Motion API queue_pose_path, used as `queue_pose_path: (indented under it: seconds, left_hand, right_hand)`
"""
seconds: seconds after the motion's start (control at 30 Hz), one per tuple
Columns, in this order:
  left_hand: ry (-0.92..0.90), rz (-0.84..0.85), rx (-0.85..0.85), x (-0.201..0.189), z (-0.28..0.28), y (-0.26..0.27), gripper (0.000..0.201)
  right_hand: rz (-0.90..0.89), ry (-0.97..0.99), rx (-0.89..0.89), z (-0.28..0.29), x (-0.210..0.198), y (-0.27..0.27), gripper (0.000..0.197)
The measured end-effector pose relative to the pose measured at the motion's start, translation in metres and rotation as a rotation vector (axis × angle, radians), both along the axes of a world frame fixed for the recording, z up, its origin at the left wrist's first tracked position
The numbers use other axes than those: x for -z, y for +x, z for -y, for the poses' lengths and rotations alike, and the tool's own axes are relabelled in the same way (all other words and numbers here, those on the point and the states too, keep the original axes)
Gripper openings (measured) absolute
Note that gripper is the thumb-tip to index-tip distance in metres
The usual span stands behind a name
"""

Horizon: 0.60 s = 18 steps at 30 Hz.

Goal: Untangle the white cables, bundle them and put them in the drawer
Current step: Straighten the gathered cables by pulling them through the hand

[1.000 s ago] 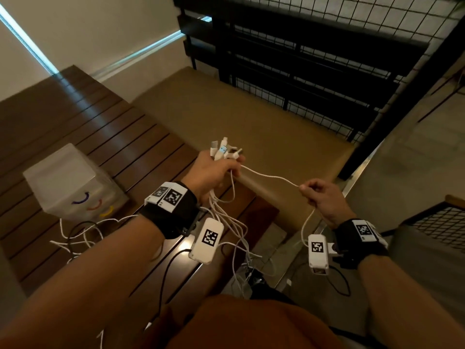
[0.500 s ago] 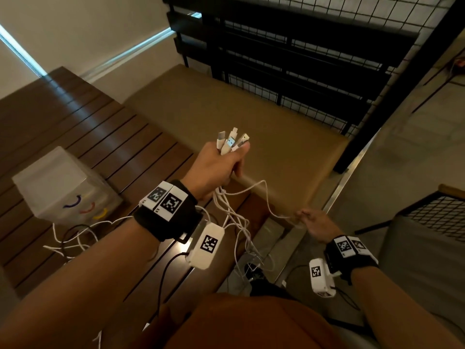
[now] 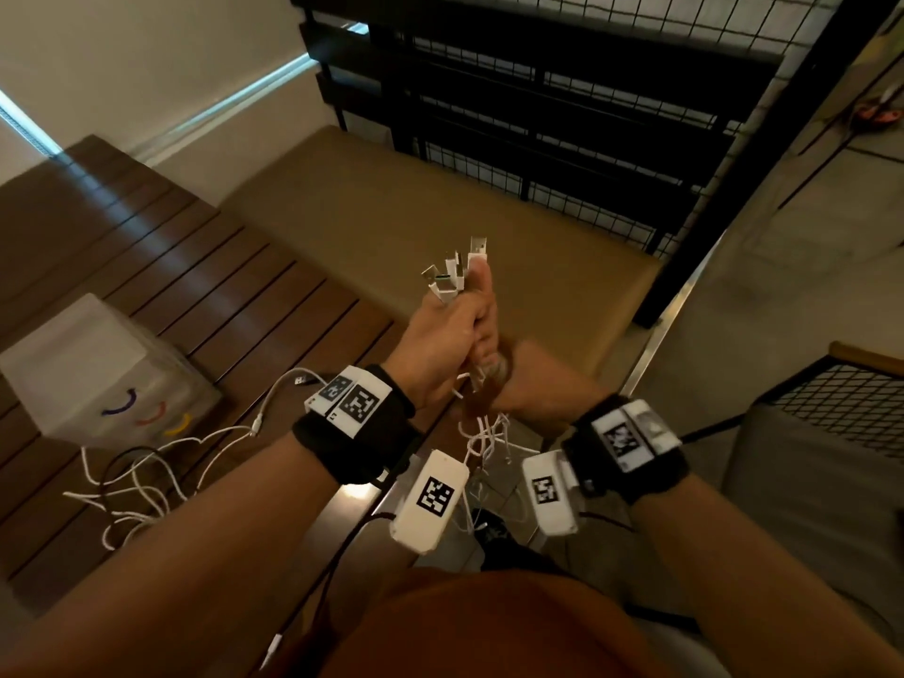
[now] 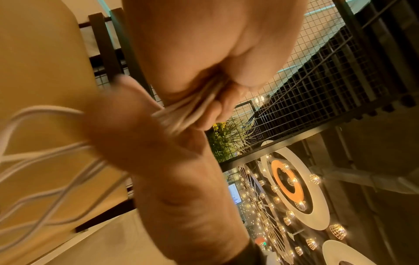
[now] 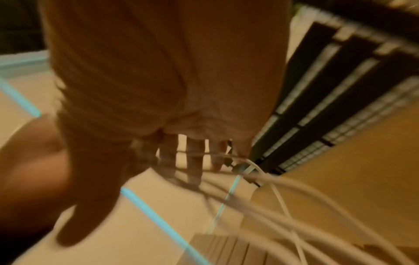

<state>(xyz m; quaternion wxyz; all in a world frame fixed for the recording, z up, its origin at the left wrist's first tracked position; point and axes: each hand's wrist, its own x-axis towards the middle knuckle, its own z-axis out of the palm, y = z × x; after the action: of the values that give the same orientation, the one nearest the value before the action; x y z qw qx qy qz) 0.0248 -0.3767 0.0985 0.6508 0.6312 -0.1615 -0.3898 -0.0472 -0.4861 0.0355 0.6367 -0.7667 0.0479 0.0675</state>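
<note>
Plugs (image 3: 455, 274) above left hand (image 3: 447, 345) (head view only), wrist views blurred

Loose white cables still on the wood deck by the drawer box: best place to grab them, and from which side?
Judgement: take the loose white cables at the tangled middle of the heap, from above, fingers closing round several loops. They lie flat and sprawled on the slatted deck, ends trailing toward the drawer box; pulling one end would likely tighten the tangle.

A brown slat bench (image 3: 146, 266) is seen on the left. A tan mat (image 3: 391, 227) is laid beside it. A black fence (image 3: 562, 115) is set far off.
</note>
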Motion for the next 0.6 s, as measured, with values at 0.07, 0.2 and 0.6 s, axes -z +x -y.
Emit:
queue_pose_path:
  seconds: [0.07, 0.2, 0.6]
  left_hand:
    - [-0.016, 0.037, -0.033, -0.002, 0.001, 0.002, 0.045]
    - [-0.117, 0.082, -0.124, -0.013, -0.015, 0.030, 0.030]
    - [-0.185, 0.190, 0.148, -0.011, -0.010, 0.016, 0.029]
  right_hand:
    - [0.110, -0.097, 0.005, -0.017, 0.011, 0.013, 0.019]
    - [-0.050, -0.196, 0.058, 0.001, 0.061, 0.009, 0.030]
    - [-0.664, -0.555, 0.116, 0.052, 0.153, -0.053, 0.034]
